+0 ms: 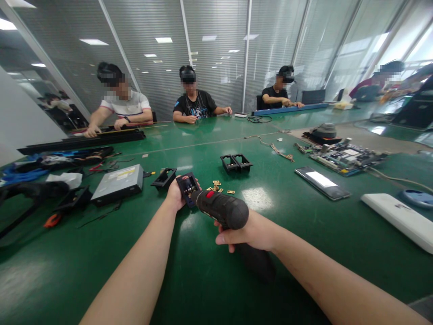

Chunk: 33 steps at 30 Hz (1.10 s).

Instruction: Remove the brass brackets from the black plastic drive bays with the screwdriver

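Note:
My right hand (252, 232) is wrapped round the grip of a black electric screwdriver (221, 210) with a red switch, its tip pointed at a small black plastic bracket (187, 186). My left hand (176, 194) holds that bracket up off the green table (203, 280), fingers closed round it. Several small brass pieces (218, 186) lie on the table just beyond the bracket. Two more black brackets lie nearby, one (164, 177) to the left and a double one (236, 162) further back.
A grey optical drive (118, 183) lies left of my hands, with cables and black parts (40, 189) beyond it. To the right lie a phone (321, 182), a circuit board (348, 157) and a white device (399, 219). Several people sit at the far side.

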Available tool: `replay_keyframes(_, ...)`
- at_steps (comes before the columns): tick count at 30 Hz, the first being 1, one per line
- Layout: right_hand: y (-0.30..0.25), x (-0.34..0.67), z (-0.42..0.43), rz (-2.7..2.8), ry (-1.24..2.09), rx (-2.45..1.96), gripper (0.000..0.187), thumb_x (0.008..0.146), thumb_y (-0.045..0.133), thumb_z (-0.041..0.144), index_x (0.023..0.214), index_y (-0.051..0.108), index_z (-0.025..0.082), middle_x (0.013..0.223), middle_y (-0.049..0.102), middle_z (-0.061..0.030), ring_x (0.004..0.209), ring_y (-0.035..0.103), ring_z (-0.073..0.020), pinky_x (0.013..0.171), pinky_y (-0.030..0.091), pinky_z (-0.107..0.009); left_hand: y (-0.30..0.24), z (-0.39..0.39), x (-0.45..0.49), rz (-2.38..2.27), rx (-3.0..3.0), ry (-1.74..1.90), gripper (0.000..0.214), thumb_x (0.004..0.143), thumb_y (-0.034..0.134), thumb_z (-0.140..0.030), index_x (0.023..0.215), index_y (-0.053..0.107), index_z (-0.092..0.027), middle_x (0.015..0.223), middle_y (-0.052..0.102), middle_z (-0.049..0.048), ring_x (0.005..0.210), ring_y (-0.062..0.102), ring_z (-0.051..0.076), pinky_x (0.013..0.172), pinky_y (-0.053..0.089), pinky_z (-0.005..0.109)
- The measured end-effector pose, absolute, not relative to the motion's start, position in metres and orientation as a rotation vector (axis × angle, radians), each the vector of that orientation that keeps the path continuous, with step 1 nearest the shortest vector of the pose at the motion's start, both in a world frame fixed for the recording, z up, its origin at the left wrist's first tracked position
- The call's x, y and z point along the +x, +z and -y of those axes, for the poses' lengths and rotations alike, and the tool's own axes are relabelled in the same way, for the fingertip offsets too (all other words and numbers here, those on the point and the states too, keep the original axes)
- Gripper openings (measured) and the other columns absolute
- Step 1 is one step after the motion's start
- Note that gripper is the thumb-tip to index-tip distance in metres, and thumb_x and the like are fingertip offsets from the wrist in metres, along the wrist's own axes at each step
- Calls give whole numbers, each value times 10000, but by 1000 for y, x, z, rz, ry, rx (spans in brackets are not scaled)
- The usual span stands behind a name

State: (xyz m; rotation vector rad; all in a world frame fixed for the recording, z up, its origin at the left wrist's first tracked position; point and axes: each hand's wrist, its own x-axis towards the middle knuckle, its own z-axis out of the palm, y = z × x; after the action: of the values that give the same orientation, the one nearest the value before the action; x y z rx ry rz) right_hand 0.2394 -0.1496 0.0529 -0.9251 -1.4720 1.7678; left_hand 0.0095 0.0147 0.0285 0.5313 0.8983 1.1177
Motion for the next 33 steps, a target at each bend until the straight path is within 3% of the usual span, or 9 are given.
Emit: replay_keyframes(33,55,240,151,1494,1745,-948,549,693,969,324,1114,649,176,909,692,-19,589,698,-166,524,529,-281,27,-15,9,-945,589,1120,345,957,470,-310,988,758,-122,695,729,106,637,738,268,616,628,383)
